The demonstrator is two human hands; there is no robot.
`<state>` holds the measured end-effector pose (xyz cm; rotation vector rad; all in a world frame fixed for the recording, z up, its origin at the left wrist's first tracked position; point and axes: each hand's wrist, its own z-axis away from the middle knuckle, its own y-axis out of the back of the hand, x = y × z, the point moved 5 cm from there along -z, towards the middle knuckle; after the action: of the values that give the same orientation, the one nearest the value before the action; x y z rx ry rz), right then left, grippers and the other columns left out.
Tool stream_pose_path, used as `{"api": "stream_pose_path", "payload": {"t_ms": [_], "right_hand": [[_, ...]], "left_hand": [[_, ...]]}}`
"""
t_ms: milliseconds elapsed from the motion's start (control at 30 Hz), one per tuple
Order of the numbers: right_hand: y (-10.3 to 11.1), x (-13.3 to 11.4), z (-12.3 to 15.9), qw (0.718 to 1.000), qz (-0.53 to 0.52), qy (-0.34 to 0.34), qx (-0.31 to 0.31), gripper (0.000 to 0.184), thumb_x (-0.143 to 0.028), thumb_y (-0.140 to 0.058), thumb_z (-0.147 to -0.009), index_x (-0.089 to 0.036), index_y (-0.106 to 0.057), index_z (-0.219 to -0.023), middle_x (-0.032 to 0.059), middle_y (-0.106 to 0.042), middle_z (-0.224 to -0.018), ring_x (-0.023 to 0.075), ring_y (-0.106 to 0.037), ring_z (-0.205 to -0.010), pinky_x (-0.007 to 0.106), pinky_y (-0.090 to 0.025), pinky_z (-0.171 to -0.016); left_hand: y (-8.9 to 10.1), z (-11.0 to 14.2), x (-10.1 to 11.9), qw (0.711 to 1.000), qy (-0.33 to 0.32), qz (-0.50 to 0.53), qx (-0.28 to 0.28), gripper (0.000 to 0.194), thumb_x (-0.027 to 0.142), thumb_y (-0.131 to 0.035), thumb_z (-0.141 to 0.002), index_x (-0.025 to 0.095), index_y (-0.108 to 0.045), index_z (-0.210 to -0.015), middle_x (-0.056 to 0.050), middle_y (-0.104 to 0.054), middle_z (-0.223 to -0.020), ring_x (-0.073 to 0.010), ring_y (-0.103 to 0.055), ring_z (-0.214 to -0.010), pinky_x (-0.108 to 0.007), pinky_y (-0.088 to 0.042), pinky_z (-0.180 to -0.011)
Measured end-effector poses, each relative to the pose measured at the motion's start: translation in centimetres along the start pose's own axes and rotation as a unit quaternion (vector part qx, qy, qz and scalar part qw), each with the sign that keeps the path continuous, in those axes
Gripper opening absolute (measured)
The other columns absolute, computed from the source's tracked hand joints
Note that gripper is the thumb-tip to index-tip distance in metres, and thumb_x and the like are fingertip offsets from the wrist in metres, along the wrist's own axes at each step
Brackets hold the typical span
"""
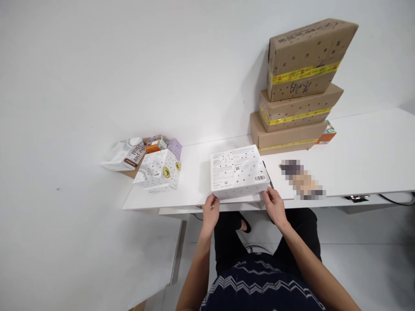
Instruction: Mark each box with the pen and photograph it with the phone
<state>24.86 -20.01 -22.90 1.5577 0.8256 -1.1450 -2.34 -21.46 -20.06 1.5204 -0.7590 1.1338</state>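
Observation:
A white cardboard box (239, 170) printed with small specks, text and a barcode lies flat on the white desk (191, 164), close to its front edge. My left hand (211, 210) grips the front left corner, thumb and fingers closed at its lower edge. At the front right corner, my right hand (274, 205) pinches the box the same way. The fingertips under the box are partly hidden. A thin dark edge shows beside the right side of the box; I cannot make out what it belongs to.
Three brown cartons (301, 65) with yellow tape stand stacked at the back, an orange box (327, 133) behind them. On the left are a white avocado box (158, 170), a white bag (126, 153) and a small orange box (157, 144). A blurred item (303, 179) lies right.

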Motion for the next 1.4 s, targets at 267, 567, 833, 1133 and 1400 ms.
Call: {"api": "stream_pose_path", "payload": {"t_ms": [267,567,833,1133,1400], "right_hand": [[2.2,-0.3,-1.3,0.998,0.055,-0.034,0.014,0.053,-0.046,-0.045,-0.086,-0.010,-0.058,-0.122,0.0065,-0.063,-0.081,0.0168,-0.054,-0.061,0.031,-0.046,-0.060],[2.3,-2.2,-7.3,0.902,0.405,-0.105,-0.104,0.035,-0.035,-0.046,-0.089,-0.010,-0.058,-0.110,0.0227,-0.067,-0.100,0.0317,-0.065,-0.095,0.036,-0.044,-0.077],[3.1,-1.0,-6.9,0.956,0.266,-0.080,-0.092,0.018,-0.033,-0.054,-0.081,-0.018,-0.057,-0.071,0.0080,-0.065,-0.068,0.0217,-0.063,-0.072,0.030,-0.044,-0.066],[6.5,-2.0,-5.8,0.914,-0.370,-0.150,0.076,0.038,-0.042,-0.075,-0.060,-0.020,-0.044,-0.063,-0.0076,-0.051,-0.047,0.0044,-0.040,-0.036,0.015,-0.026,-0.033],[5.9,-11.2,-5.6,0.929,-0.362,0.061,0.047,0.006,-0.025,-0.060,-0.073,-0.021,-0.056,-0.075,-0.0045,-0.061,-0.056,0.0100,-0.053,-0.044,0.021,-0.041,-0.042]], "left_hand": [[1.8,0.3,1.1,0.983,-0.087,0.029,0.160,0.034,0.027,-0.049,-0.090,0.021,-0.058,-0.122,-0.011,-0.062,-0.120,-0.0190,-0.062,-0.106,-0.035,-0.050,-0.092],[-2.9,4.8,12.2,0.831,-0.513,-0.134,0.171,0.036,-0.001,-0.046,-0.080,0.021,-0.066,-0.101,-0.008,-0.063,-0.101,-0.0220,-0.058,-0.106,-0.044,-0.054,-0.088],[-9.0,3.9,11.3,0.807,-0.498,-0.293,0.120,0.043,0.012,-0.056,-0.079,0.017,-0.061,-0.122,-0.010,-0.065,-0.122,-0.0269,-0.055,-0.117,-0.044,-0.043,-0.101],[-9.7,3.6,10.3,0.801,-0.482,-0.327,0.136,0.042,0.017,-0.057,-0.079,0.021,-0.063,-0.120,-0.007,-0.066,-0.121,-0.0244,-0.056,-0.118,-0.040,-0.037,-0.105],[-9.9,3.5,10.5,0.802,-0.479,-0.325,0.147,0.039,0.018,-0.058,-0.080,0.023,-0.065,-0.118,-0.006,-0.067,-0.119,-0.0234,-0.056,-0.115,-0.039,-0.037,-0.102]]}}
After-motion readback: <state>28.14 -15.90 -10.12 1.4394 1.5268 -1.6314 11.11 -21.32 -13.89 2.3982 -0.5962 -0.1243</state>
